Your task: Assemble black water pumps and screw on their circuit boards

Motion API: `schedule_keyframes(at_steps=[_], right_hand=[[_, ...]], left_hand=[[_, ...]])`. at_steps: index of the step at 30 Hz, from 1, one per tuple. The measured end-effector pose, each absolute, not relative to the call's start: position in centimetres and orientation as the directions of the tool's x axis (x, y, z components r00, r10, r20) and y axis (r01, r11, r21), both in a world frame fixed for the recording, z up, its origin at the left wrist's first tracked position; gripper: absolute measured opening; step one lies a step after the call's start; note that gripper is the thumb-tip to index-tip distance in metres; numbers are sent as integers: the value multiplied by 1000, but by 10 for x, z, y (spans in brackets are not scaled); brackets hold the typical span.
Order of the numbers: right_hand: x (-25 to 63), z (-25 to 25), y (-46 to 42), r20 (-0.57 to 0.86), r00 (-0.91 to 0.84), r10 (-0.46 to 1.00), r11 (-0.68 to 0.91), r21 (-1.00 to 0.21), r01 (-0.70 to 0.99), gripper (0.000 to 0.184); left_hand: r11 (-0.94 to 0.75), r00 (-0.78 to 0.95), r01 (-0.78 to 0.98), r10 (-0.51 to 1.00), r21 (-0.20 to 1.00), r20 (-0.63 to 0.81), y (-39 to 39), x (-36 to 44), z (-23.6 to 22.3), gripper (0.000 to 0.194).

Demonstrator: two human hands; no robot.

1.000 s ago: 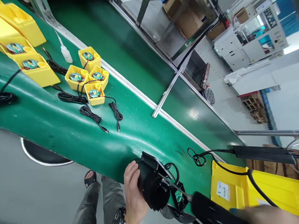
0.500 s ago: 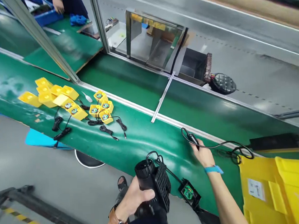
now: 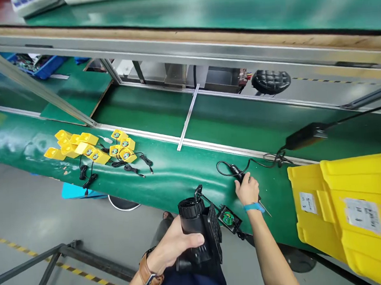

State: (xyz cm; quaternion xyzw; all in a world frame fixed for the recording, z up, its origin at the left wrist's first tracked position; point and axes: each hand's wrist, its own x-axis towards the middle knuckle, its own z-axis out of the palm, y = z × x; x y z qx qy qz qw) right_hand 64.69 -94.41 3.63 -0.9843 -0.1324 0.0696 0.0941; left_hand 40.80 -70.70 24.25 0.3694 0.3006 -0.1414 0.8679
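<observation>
In my left hand point(image 3: 179, 241) is a black cylindrical device point(image 3: 195, 227) with a ribbed top and a grille panel on its right side. My fingers wrap round its body, the thumb across the front. My right hand point(image 3: 248, 192) is closed over a black corded electric screwdriver point(image 3: 237, 172) low over the green mat; its thin metal bit shows past the wrist. Between the hands, at the mat's front edge, sits an open black box with a green circuit board point(image 3: 228, 218). A black cable runs from it to the device.
Several yellow housings point(image 3: 97, 156), some with boards and coiled black cables, lie on the green bench point(image 3: 167, 177) to the left. Stacked yellow bins point(image 3: 327, 195) stand at right, near a black power adapter point(image 3: 307, 135). A metal-framed shelf point(image 3: 185, 45) crosses above.
The view has shifted, bringing the upper shelf into sight. The screwdriver has turned in my right hand, and its bit now shows. My left hand keeps hold of the black device.
</observation>
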Motion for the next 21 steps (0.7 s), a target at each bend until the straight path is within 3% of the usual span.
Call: schedule_keyframes(at_steps=[4,8,13,15,18,21], right_hand=[[605,47,-946,-53,924,379,-884,-317,344,62],[551,44,-940,-98,880,465,-833,-384,398,47],[505,35,-931,-182,898,400,-869,-387,309,20],[501,33,-928,-197,912,360,-878,-402,260,18],[508,34,-926,-199,931,307,-869,-457,189,20],[522,39,-927,-180,951,252,-832,-542,118,27]], left_hand=[[639,757,524,-47,563,-652,-708,421,257,69],[643,714,558,-48,525,-699,-709,431,266,74],[604,720,574,-51,552,-692,-709,439,271,67],[544,713,601,-35,586,-700,-705,443,268,67],[270,692,684,57,678,-720,-694,451,262,65],[-241,713,700,185,672,-676,-679,463,262,57]])
